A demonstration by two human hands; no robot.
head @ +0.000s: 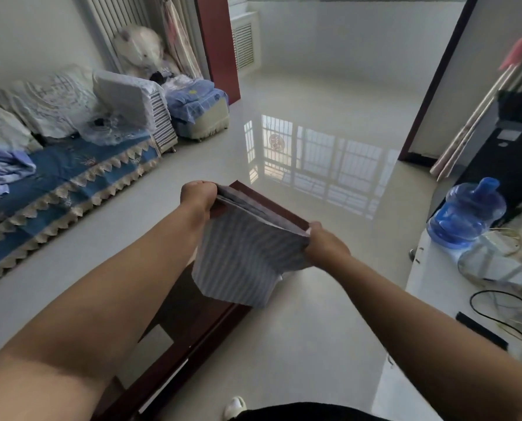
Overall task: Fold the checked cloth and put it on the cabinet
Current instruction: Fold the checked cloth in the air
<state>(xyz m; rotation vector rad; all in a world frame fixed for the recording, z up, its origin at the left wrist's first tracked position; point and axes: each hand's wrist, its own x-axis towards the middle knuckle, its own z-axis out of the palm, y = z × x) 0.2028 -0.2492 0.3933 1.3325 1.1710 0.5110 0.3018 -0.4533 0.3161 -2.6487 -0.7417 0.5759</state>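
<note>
left hand (197,197) and right hand (325,246) pinch the folded checked cloth (247,253) taut by its top corners, seemingly aligning layers.

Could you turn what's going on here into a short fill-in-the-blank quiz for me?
1. The checked cloth is held up by ____ hands.
2. The left hand and the right hand each grip a top ____ of the cloth.
3. The big water bottle at the right is ____ in colour.
4. The sofa stands on the person's ____ side.

Missing words: two; corner; blue; left
</note>
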